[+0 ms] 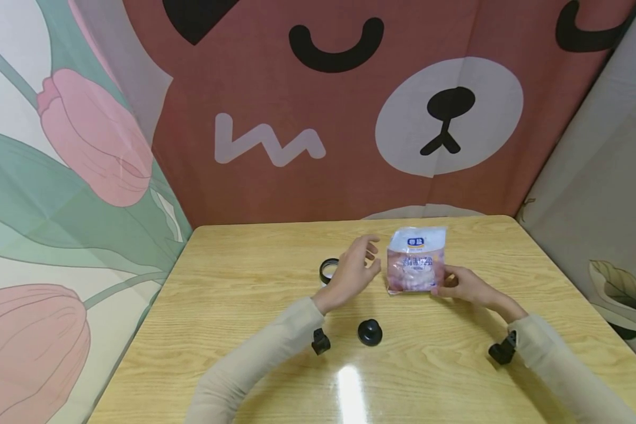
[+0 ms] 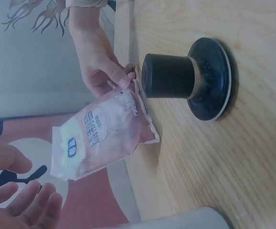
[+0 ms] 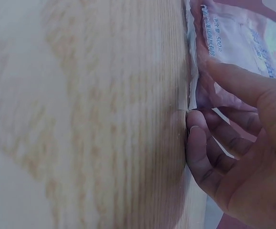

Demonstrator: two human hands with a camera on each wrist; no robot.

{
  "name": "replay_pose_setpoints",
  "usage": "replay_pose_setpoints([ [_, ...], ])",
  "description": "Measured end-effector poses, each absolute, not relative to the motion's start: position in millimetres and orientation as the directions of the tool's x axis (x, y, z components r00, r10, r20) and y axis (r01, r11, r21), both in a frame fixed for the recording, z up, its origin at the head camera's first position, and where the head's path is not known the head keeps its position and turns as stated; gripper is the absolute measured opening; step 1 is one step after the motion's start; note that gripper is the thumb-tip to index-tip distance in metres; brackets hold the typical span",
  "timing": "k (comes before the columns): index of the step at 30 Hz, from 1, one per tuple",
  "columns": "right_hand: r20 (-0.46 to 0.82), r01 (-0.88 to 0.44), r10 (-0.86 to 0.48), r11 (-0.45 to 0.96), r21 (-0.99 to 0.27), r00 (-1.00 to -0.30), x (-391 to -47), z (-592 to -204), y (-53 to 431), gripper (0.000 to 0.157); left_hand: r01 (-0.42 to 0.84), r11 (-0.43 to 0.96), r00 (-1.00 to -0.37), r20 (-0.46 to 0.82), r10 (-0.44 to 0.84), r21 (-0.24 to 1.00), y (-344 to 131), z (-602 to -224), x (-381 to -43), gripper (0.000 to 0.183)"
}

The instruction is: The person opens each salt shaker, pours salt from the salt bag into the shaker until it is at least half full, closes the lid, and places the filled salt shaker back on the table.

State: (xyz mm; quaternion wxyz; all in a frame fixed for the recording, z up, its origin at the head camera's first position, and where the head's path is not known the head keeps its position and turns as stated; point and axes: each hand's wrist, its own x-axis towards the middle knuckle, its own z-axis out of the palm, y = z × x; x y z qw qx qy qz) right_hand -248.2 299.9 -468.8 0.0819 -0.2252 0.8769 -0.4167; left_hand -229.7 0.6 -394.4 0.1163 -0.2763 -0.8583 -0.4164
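Note:
A pink and white bag of salt [image 1: 416,268] stands upright on the table, printed with blue lettering. My right hand [image 1: 467,287] pinches its lower right corner between thumb and fingers; the right wrist view shows the thumb [image 3: 238,81] on the bag's front. To the left of the bag, my left hand [image 1: 352,270] hovers apart from it, fingers loosely bent and holding nothing. Behind the left hand is a jar [image 1: 328,262] with a black rim, open at the top and partly hidden. A black knobbed lid [image 1: 370,333] rests on the table nearer to me.
The wooden table [image 1: 217,330] runs back to a hanging cloth [image 1: 270,194] with a bear's face on it. Flowered cloths hang at both sides. A black wrist camera [image 1: 321,341] is worn at the left wrist, another [image 1: 502,350] at the right.

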Motion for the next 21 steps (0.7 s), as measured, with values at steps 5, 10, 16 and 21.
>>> replay_pose_setpoints([
  [5,0.020,-0.299,-0.449,0.561,-0.772,-0.893,-251.1,-471.8,301.4,0.026,0.576,0.494,-0.817,0.446,0.364,0.651,-4.0,-394.4,-231.3,0.040],
  [10,0.000,-0.260,-0.435,0.538,-0.801,-0.900,-251.9,-472.9,303.1,0.028,0.596,0.513,-0.802,0.484,0.350,0.617,-7.8,-393.0,-232.5,0.035],
  [16,0.011,-0.271,-0.423,0.560,-0.783,-0.906,-251.8,-474.9,302.9,0.028,0.607,0.523,-0.793,0.499,0.349,0.599,-10.3,-392.3,-232.4,0.031],
  [21,0.051,-0.321,-0.437,0.569,-0.757,-0.898,-251.6,-476.2,301.5,0.026,0.613,0.498,-0.790,0.498,0.358,0.614,-8.4,-394.9,-231.8,0.029],
])
